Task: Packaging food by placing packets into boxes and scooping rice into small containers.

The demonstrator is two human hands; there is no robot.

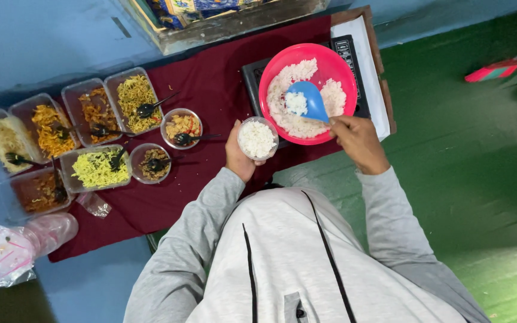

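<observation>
Nearest the camera is the person's grey hooded top (pixel 294 263), its two sleeves reaching forward to the table. The left hand (pixel 239 157) is curled around a small clear cup (pixel 257 138) filled with white rice, thumb and fingers wrapped about its side, holding it just beside the near rim of the pink bowl (pixel 336 63). The right hand (pixel 359 139) is closed in a grip on the handle of a blue scoop (pixel 309 98), at the near right edge of the pink bowl; the scoop's head lies inside the bowl and carries a small lump of rice. The rice in the bowl is spread in a ring around the scoop. The pink bowl sits on a black flat cooker (pixel 354 57), which rests on a dark red cloth (pixel 210 90). To the left of the pink bowl, on the same cloth, stand two small round bowls (pixel 181 127) of mixed food, each with a dark spoon in it. Farther left of the pink bowl is a cluster of clear rectangular tubs (pixel 94 170) holding yellow, orange and brown foods, several with dark spoons. At the near left edge of the cloth, well apart from the pink bowl, lies a clear plastic bag (pixel 7 251). To the far right of the pink bowl, on the green floor, lies a red brush (pixel 493 70).
</observation>
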